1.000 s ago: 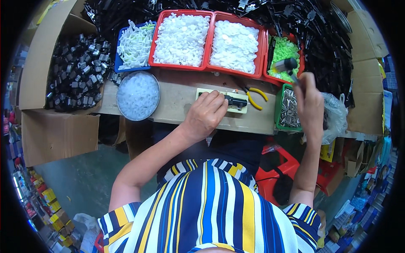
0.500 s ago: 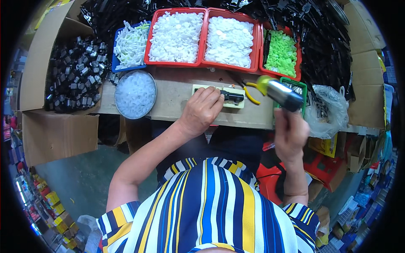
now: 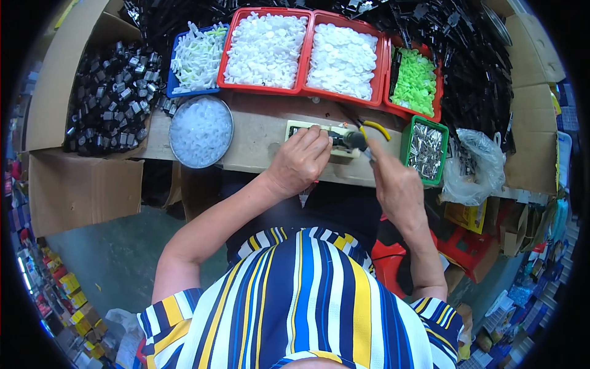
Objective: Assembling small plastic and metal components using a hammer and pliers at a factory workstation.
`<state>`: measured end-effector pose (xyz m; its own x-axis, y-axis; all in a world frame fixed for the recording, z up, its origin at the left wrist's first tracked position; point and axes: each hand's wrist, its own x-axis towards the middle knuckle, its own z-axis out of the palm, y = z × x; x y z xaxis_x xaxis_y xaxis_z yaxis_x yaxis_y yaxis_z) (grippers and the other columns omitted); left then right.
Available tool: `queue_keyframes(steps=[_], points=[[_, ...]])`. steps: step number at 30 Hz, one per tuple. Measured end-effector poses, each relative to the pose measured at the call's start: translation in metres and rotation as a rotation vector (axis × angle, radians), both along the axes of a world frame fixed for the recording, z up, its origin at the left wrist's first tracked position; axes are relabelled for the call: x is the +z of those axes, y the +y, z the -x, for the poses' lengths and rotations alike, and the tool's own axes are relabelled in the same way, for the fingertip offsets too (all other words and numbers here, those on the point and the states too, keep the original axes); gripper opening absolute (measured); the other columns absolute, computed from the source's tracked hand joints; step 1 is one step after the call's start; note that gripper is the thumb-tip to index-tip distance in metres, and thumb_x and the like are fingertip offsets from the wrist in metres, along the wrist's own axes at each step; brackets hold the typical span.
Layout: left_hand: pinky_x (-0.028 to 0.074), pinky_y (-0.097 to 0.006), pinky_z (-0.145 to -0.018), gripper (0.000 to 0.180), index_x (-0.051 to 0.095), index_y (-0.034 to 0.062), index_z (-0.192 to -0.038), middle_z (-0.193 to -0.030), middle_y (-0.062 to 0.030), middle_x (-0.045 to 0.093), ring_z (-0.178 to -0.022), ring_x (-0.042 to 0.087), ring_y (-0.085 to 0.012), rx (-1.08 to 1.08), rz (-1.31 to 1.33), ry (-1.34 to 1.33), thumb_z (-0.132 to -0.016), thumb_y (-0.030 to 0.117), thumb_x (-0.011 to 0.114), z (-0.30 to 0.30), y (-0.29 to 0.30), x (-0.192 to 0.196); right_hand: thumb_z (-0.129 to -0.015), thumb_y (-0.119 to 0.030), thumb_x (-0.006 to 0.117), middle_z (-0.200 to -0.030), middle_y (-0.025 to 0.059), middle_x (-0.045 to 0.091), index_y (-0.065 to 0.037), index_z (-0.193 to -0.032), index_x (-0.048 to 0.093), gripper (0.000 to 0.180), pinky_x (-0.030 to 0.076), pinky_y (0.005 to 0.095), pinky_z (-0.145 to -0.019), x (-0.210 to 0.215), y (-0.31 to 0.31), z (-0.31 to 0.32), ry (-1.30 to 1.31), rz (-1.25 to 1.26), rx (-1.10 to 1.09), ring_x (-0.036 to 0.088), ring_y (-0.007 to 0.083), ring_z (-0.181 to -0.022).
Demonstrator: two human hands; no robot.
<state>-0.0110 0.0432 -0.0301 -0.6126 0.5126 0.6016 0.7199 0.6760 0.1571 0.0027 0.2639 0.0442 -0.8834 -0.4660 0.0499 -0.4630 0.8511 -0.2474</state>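
Note:
A cream-coloured block (image 3: 351, 153) lies on the work table near its front edge, with a small black part (image 3: 336, 136) set in it. My left hand (image 3: 300, 158) is over the block, its fingers closed on the black part, whose left end they hide. My right hand (image 3: 399, 188) grips a hammer (image 3: 354, 141) by its handle. The dark, blurred hammer head is down at the right end of the black part; I cannot tell if they touch. Just behind the hammer lie pliers with yellow handles (image 3: 377, 128).
Red trays (image 3: 304, 92) of white and green plastic pieces and a blue tray (image 3: 193, 93) line the back. A round metal dish (image 3: 175, 154) stands left, a green tray (image 3: 405, 147) of metal pieces right. Cardboard boxes (image 3: 86, 190) and a plastic bag (image 3: 476, 175) flank them.
The hammer has swung down and left from above the green tray to the black part, with my right hand moving along. My left hand keeps its hold; the whole view has shifted slightly.

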Motion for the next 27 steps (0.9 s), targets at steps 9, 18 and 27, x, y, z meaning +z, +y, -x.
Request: queue_keyframes(steps=[9, 18, 27], points=[[0.052, -0.037, -0.084, 0.025, 0.066, -0.0091, -0.095, -0.096, -0.0181, 0.063, -0.098, 0.063, -0.0311, 0.03, 0.007, 0.012, -0.074, 0.005, 0.062, -0.002, 0.0, 0.002, -0.094, -0.009, 0.057, -0.082, 0.0232, 0.065, -0.007, -0.135, 0.046, 0.042, 0.051, 0.0502, -0.061, -0.017, -0.006, -0.001, -0.127, 0.01, -0.103, 0.065, 0.0418, -0.073], [0.052, -0.039, -0.095, 0.033, 0.064, -0.0117, -0.107, -0.112, -0.0214, 0.062, -0.111, 0.06, -0.0353, 0.076, -0.067, -0.127, -0.076, -0.002, 0.064, -0.029, 0.009, 0.0, -0.09, -0.006, 0.064, -0.097, 0.0199, 0.068, -0.003, -0.138, 0.048, 0.051, 0.052, 0.0408, -0.058, 0.034, -0.027, 0.013, 0.229, 0.358, 0.047, 0.067, 0.0331, -0.068], [0.052, -0.035, -0.095, 0.033, 0.064, -0.0144, -0.103, -0.112, -0.0243, 0.062, -0.112, 0.061, -0.0347, 0.062, -0.045, -0.032, -0.075, 0.003, 0.06, -0.029, 0.008, -0.013, -0.086, -0.008, 0.061, -0.071, 0.0124, 0.061, -0.004, -0.134, 0.052, 0.049, 0.051, 0.0392, -0.056, 0.016, -0.046, 0.03, 0.228, 0.035, 0.2, 0.064, 0.0277, -0.059]])
